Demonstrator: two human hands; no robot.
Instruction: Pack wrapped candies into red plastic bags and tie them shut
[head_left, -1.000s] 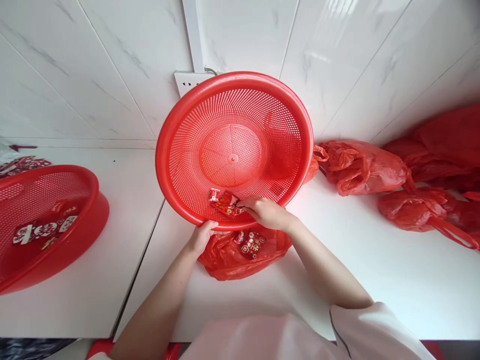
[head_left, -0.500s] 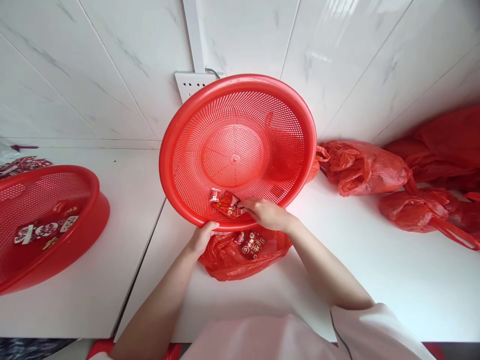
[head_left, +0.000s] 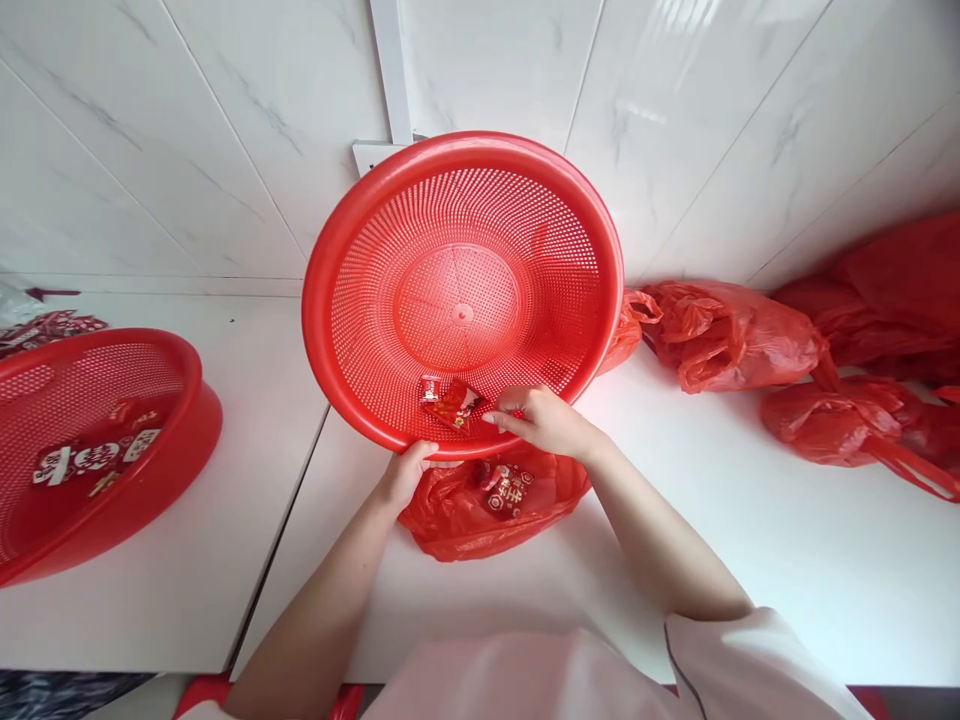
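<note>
My left hand [head_left: 407, 476] is closed on the near rim of a red plastic basket [head_left: 456, 210], which is tilted up so its inside faces me. Low in the basket lie a small red-and-white packet [head_left: 430, 389] and a larger red snack packet [head_left: 452, 404]. My right hand [head_left: 536, 415] is over the basket's lower right side, fingers curled in; whatever they hold is hidden. Just under the rim, an open red plastic bag [head_left: 465, 528] rests on the table, with red printed packets [head_left: 508, 490] inside.
Another red basket [head_left: 180, 450] with packets stands at the left. Tied red plastic bags [head_left: 739, 335] line the right side by the tiled wall [head_left: 690, 130]. A socket strip [head_left: 371, 155] sits behind the basket. A seam crosses the white table [head_left: 750, 520].
My right hand has drawn back slightly right, away from the packets, and a small packet by its fingertips no longer shows. The basket has shifted slightly up and left.
</note>
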